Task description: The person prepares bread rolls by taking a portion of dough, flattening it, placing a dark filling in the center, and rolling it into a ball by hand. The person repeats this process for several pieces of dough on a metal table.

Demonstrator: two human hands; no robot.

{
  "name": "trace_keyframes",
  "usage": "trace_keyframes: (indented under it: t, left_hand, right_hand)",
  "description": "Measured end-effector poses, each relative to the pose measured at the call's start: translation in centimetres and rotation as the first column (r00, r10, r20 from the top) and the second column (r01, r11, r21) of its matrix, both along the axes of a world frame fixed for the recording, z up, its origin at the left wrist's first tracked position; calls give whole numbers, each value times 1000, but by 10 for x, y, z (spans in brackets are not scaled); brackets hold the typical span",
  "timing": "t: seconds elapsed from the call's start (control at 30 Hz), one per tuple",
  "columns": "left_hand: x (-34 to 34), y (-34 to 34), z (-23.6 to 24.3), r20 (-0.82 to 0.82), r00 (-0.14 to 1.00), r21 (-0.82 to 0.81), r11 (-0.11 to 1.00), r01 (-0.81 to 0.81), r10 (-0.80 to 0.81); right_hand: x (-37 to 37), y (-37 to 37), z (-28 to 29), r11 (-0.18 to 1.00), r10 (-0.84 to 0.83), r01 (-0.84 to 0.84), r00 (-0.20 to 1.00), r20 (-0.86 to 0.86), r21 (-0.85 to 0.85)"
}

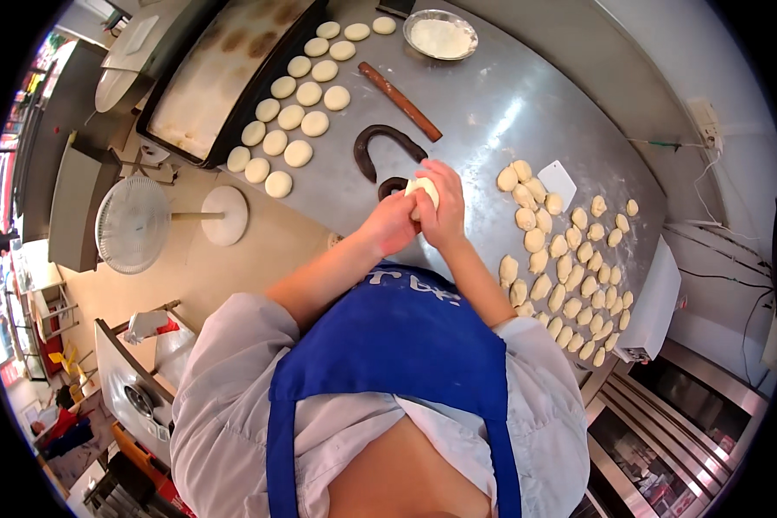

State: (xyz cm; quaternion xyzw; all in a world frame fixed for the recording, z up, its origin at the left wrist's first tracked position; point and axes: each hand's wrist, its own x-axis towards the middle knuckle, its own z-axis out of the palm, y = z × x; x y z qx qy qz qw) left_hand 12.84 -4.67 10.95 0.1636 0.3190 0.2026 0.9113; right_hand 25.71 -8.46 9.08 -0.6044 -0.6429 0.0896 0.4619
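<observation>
Above the near edge of the steel table, my left hand [392,224] and my right hand [443,207] come together around a pale piece of dough [425,189]. The fingers of both are closed on it, and part of the dough is hidden by them. Just beyond lies a curved rope of dark brown filling [367,155]. A smaller dark piece [392,186] rests close by, partly covered by my hands. Farther off is a wooden rolling pin [400,101]. Flat round dough cakes [314,123] stand in rows on the left.
Many small dough lumps [573,269] lie at the right beside a white scraper [558,185]. A metal bowl of flour [440,36] stands at the far side. Left of the table are a large baking pan [220,78] and a standing fan [135,224].
</observation>
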Motion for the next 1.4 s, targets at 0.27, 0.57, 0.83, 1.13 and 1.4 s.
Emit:
trace_keyframes:
  t: [0.27,0.57,0.83,1.13,1.4]
  left_hand:
    - [14,-15,-6,95,991,193,974,-115,98]
    - [11,-15,4,-19,978,106,974,-202,206]
    - [9,-9,9,-92,970,92,972,-215,224]
    - [3,-8,10,-28,987,189,970,-152,160]
    - [-19,5,-16,-12,939,-54,938,-343,343]
  right_hand:
    - [-26,0,-2,951,-310,220,683,-661,-217]
    - [-16,2,8,999,-38,34,984,-176,-21]
    - [-14,6,15,960,-76,32,986,149,279]
    - [-35,15,18,994,-104,72,871,-480,-84]
    - [-50,20,1,995,61,-62,998,14,72]
